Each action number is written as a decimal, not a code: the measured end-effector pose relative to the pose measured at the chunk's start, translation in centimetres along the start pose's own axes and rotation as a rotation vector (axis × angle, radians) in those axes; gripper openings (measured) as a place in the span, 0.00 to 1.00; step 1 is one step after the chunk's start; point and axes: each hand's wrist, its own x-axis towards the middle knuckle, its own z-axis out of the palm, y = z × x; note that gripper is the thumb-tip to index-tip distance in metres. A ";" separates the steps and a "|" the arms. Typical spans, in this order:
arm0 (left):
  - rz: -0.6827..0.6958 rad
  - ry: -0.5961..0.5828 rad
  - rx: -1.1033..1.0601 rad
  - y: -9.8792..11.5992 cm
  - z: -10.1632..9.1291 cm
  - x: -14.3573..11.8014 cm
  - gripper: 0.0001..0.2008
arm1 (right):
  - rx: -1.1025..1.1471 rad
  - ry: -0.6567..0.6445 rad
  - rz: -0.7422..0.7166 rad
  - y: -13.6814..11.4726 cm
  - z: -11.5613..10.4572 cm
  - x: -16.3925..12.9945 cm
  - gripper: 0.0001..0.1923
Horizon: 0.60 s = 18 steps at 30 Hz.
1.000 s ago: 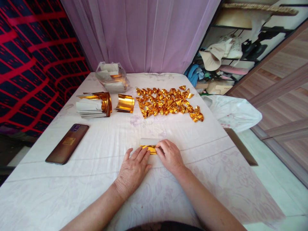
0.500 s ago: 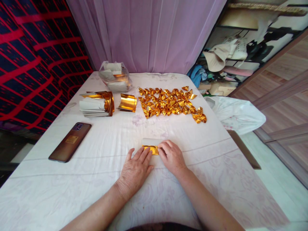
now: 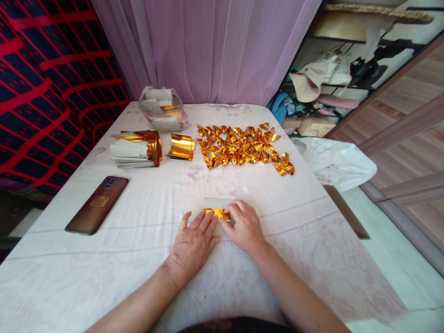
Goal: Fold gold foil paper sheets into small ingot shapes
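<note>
Shiny gold folded pieces [image 3: 244, 148] and a gold-and-white sheet [image 3: 215, 209] lie on a white, faintly flowered tabletop [image 3: 138, 222], beside a brown phone [image 3: 97, 205], lilac curtain [image 3: 208, 46] behind.

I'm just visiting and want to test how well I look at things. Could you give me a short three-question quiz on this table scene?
1. True or false: both hands, the left hand and the right hand, press on the gold paper lying on the table.
2. What lies nearest the table's left edge? A) the phone B) the heap of folded gold pieces C) the clear bag
3. Fill in: beside the stack of sheets stands a single curled ____ sheet.

Key: 1 true; 2 A; 3 gold.
</note>
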 end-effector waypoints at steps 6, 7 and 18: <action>0.014 -0.012 -0.003 -0.3 -0.2 0.0 0.19 | 0.041 -0.027 0.016 0.2 -0.1 -0.1 0.03; 0.017 -0.010 -0.001 -0.3 -0.2 0.0 0.19 | 0.054 -0.026 0.015 0.4 -0.2 -0.2 0.03; 0.016 -0.031 0.060 -0.6 0.1 -0.1 0.20 | 0.165 -0.002 -0.004 2.1 -0.5 -1.1 0.08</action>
